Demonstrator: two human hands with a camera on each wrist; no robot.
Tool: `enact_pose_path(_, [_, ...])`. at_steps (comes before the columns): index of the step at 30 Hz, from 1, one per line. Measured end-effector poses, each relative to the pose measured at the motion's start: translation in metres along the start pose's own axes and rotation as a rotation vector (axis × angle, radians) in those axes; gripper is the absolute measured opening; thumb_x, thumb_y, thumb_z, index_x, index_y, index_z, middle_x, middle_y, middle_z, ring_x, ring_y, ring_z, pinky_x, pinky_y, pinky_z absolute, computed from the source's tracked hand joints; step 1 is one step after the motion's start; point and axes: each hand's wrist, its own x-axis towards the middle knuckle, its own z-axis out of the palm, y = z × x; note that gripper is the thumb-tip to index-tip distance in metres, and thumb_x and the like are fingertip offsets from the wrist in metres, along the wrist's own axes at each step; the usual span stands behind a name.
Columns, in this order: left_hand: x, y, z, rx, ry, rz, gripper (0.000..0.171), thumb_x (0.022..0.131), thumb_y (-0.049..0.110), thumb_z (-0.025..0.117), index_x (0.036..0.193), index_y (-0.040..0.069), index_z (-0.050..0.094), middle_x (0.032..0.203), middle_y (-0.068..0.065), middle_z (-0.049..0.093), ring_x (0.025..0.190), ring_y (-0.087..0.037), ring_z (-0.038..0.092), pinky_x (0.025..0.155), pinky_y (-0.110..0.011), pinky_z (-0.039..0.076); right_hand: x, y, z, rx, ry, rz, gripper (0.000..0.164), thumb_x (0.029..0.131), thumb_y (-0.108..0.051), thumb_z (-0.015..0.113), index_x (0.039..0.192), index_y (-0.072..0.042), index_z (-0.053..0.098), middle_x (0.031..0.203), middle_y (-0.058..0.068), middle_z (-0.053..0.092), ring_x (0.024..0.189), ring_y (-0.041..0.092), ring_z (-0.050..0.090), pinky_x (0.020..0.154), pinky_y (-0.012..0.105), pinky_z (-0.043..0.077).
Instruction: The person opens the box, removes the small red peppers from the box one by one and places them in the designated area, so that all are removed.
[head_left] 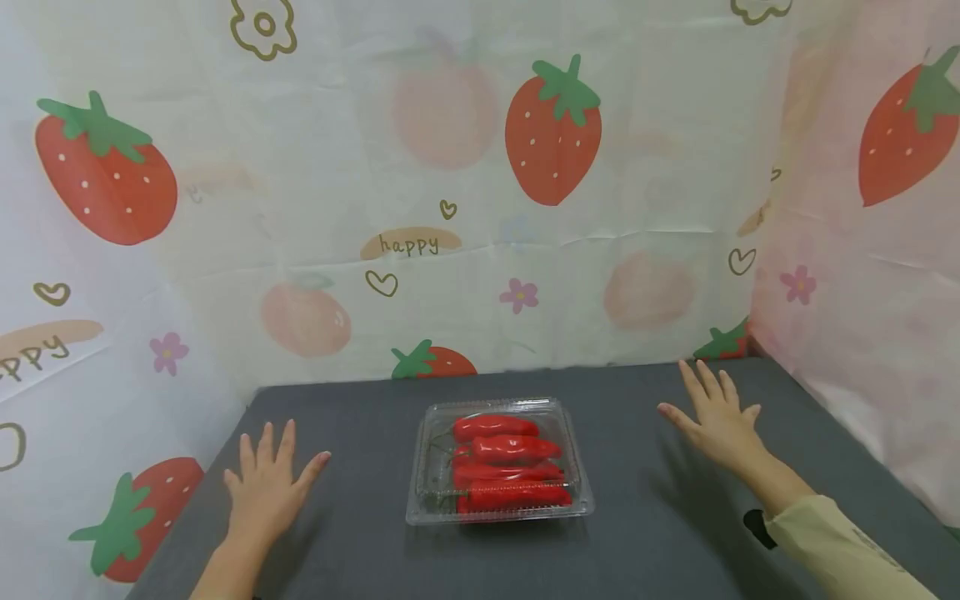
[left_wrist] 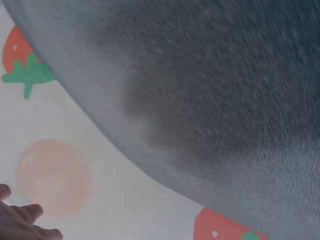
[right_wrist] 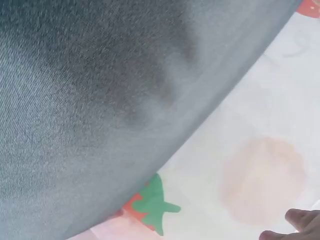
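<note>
The box point(head_left: 431, 517) is of thin, clear plastic with a shiny surface, and through it one can see several red peppers point(head_left: 513, 450), smooth and glossy, lying in rows one behind another. It stands on the bench point(head_left: 360, 550), near the far edge and about midway between the left and right edges. Its front side runs almost parallel to the far edge, only slightly tilted. The peppers have their long axis from left to right, with the thin green stems toward the left edge and the tips toward the right edge. The box is low and four-sided, with a narrow, ridged rim. The bench top is dark grey and finely textured. Behind it hangs a pale, slightly creased cloth point(head_left: 330, 200), printed with red strawberries point(head_left: 555, 146). The left hand point(head_left: 262, 487) is near the left edge, its fingers spread wide. The right hand point(head_left: 723, 429), also spread wide, is toward the far right corner, with a pale sleeve point(head_left: 843, 550) on its arm. Both hands are well apart from the box.
</note>
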Motion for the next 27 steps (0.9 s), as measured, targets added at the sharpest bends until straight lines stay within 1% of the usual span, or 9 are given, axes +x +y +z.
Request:
enact_pose_path(2, [-0.002, 0.003, 0.0, -0.016, -0.009, 0.002, 0.087, 0.099, 0.059, 0.037, 0.151, -0.007, 0.015, 0.15, -0.04, 0.007, 0.134, -0.063, -0.005, 0.094, -0.08, 0.005, -0.002, -0.002, 0.0, 0.027, -0.003, 0.004, 0.086, 0.098, -0.056, 0.044, 0.156, -0.008, 0.003, 0.156, 0.029, 0.002, 0.137, 0.057, -0.005, 0.086, 0.085, -0.003])
enact_pose_path(6, [-0.008, 0.011, 0.001, -0.058, -0.014, 0.023, 0.082, 0.101, 0.053, 0.038, 0.149, -0.01, 0.018, 0.148, -0.041, 0.015, 0.133, -0.064, 0.005, 0.093, -0.08, 0.014, -0.006, -0.008, 0.002, 0.097, -0.001, 0.008, 0.084, 0.099, -0.053, 0.047, 0.156, -0.005, 0.007, 0.155, 0.031, 0.003, 0.136, 0.059, -0.002, 0.085, 0.086, -0.001])
enact_pose_path(9, [-0.011, 0.019, 0.002, -0.133, -0.041, 0.036, 0.079, 0.103, 0.048, 0.038, 0.149, -0.012, 0.017, 0.148, -0.04, 0.017, 0.133, -0.062, 0.011, 0.093, -0.079, 0.018, -0.01, -0.014, 0.005, 0.155, 0.004, 0.002, 0.083, 0.099, -0.049, 0.05, 0.154, -0.001, 0.011, 0.154, 0.033, 0.005, 0.135, 0.06, 0.002, 0.084, 0.086, 0.004])
enact_pose_path(11, [-0.013, 0.025, 0.003, -0.212, -0.07, 0.038, 0.078, 0.103, 0.046, 0.039, 0.149, -0.012, 0.014, 0.149, -0.039, 0.017, 0.134, -0.06, 0.013, 0.097, -0.076, 0.018, -0.013, -0.018, 0.008, 0.193, 0.006, -0.003, 0.082, 0.099, -0.046, 0.052, 0.153, 0.001, 0.014, 0.153, 0.034, 0.007, 0.134, 0.061, 0.005, 0.084, 0.086, 0.007])
enact_pose_path(16, [-0.017, 0.039, 0.004, -0.386, -0.143, -0.015, 0.079, 0.103, 0.044, 0.041, 0.151, -0.01, 0.01, 0.151, -0.037, 0.014, 0.138, -0.054, 0.013, 0.106, -0.066, 0.015, -0.019, -0.031, 0.015, 0.321, -0.005, -0.028, 0.08, 0.098, -0.037, 0.057, 0.152, 0.005, 0.015, 0.152, 0.036, 0.01, 0.135, 0.06, 0.01, 0.092, 0.08, 0.016])
enact_pose_path(19, [-0.019, 0.047, 0.006, -0.442, -0.162, -0.057, 0.079, 0.103, 0.045, 0.042, 0.151, -0.008, 0.012, 0.151, -0.036, 0.017, 0.138, -0.053, 0.015, 0.106, -0.065, 0.017, -0.021, -0.037, 0.019, 0.396, -0.019, -0.03, 0.079, 0.098, -0.032, 0.057, 0.152, 0.007, 0.015, 0.151, 0.037, 0.011, 0.136, 0.058, 0.01, 0.098, 0.075, 0.017])
enact_pose_path(21, [-0.02, 0.053, 0.007, -0.48, -0.162, -0.073, 0.078, 0.102, 0.045, 0.043, 0.151, -0.009, 0.015, 0.15, -0.036, 0.02, 0.137, -0.052, 0.02, 0.106, -0.064, 0.021, -0.023, -0.041, 0.021, 0.434, -0.041, -0.005, 0.079, 0.099, -0.032, 0.056, 0.153, 0.005, 0.013, 0.152, 0.036, 0.01, 0.136, 0.057, 0.011, 0.099, 0.074, 0.019])
enact_pose_path(24, [-0.022, 0.061, 0.01, -0.549, -0.173, -0.087, 0.076, 0.102, 0.044, 0.044, 0.15, -0.009, 0.019, 0.148, -0.036, 0.026, 0.135, -0.051, 0.027, 0.104, -0.063, 0.027, -0.025, -0.045, 0.024, 0.51, -0.096, 0.058, 0.081, 0.099, -0.034, 0.055, 0.154, 0.001, 0.008, 0.153, 0.034, 0.008, 0.136, 0.056, 0.013, 0.098, 0.072, 0.023])
enact_pose_path(27, [-0.024, 0.069, 0.012, -0.625, -0.198, -0.108, 0.074, 0.102, 0.043, 0.045, 0.149, -0.009, 0.022, 0.146, -0.036, 0.029, 0.134, -0.051, 0.031, 0.102, -0.06, 0.032, -0.025, -0.05, 0.028, 0.595, -0.156, 0.119, 0.083, 0.099, -0.036, 0.055, 0.156, -0.003, 0.003, 0.154, 0.032, 0.007, 0.136, 0.054, 0.02, 0.098, 0.067, 0.031])
